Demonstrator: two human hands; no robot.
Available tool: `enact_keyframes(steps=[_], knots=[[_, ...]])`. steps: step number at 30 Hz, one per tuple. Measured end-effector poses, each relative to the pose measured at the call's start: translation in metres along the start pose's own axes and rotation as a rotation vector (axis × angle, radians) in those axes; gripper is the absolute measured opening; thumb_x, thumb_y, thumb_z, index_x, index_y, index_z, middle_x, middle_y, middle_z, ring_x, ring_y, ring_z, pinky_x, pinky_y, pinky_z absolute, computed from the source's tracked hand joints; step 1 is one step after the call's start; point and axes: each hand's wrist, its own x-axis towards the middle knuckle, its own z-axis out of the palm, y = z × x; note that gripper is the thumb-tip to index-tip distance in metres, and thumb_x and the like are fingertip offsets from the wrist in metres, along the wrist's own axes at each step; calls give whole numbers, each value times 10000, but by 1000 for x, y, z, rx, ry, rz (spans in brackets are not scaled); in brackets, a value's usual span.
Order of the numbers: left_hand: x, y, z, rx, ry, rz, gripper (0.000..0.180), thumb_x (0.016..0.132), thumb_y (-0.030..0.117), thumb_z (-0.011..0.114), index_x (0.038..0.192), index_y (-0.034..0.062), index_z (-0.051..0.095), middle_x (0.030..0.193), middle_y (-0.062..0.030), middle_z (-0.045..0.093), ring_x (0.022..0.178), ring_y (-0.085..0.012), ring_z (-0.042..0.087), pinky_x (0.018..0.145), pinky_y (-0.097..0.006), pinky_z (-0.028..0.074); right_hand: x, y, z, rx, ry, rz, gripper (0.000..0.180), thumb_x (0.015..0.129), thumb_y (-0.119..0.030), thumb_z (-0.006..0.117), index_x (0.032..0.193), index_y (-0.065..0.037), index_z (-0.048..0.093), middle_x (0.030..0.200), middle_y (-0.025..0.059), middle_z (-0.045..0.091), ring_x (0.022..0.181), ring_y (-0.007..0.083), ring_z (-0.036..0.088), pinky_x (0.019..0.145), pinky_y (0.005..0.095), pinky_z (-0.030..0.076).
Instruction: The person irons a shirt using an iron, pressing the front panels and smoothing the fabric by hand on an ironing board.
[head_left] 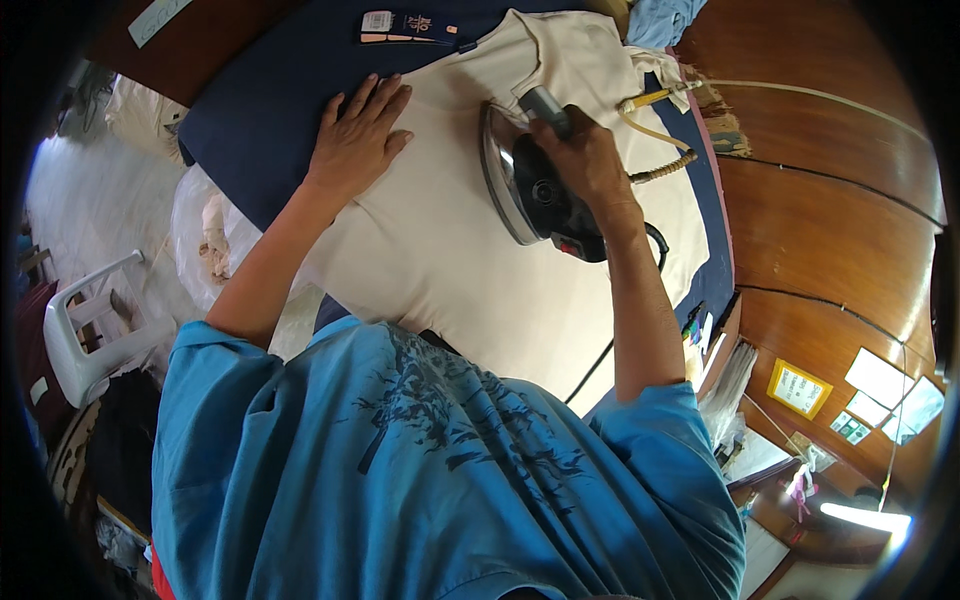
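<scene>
A cream shirt (pixel 440 240) lies spread over a dark navy ironing surface (pixel 240 110), with its neckline toward the far side. My left hand (pixel 360 135) rests flat on the shirt's left edge, fingers stretched out and holding nothing. Wrapped round the handle of a black steam iron (pixel 545 190), my right hand (pixel 585 155) has it on the right half of the shirt. The iron's metal soleplate edge shows on its left side. A hose and a black cord run off from the iron to the right.
A dark tag (pixel 408 27) lies at the far edge of the surface. Beyond the right edge stands a wooden panel wall (pixel 820 200) with cables across it. Light blue cloth (pixel 660 22) sits at the far right corner. On the left are a white plastic stool (pixel 75 330) and a clear plastic bag (pixel 195 240).
</scene>
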Motion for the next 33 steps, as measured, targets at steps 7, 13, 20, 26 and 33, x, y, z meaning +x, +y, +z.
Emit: enact_keyframes(steps=[7,13,20,26,33], knots=[[-2,-5,8,-16,42,26,530,898,388,407,1369,171,298,1446,-6,255,1330,-196,231,1038,-464,204,-69,-3,-20,-66,-180,104,458,735,-402,645,899,20,572,763,264,606,775,400,606,696,428,471],[-39,27,-20,-128,36,75,475,849,314,510,1300,194,421,1390,-20,343,1303,-214,279,993,-517,250,-205,90,-44,27,-57,351,546,667,-342,725,1012,46,558,823,243,632,773,314,644,693,377,483],[-113,101,-37,-317,-11,214,341,800,213,573,1137,157,561,1271,-16,449,1212,-194,383,967,-504,272,-380,262,-114,-89,333,744,574,622,-272,745,1070,40,566,894,180,641,816,237,619,732,347,474],[-143,135,-44,-299,15,206,313,773,206,594,1074,118,587,1090,-44,535,1041,-208,494,878,-429,356,-455,400,-159,-137,514,690,492,603,-253,743,978,24,586,774,123,623,674,202,574,614,338,455],[-213,183,-40,-303,21,53,298,742,217,602,1018,105,583,865,-58,597,825,-238,574,760,-378,414,-456,460,-174,-325,629,769,525,624,-358,708,931,55,603,789,207,632,739,328,617,693,406,463]])
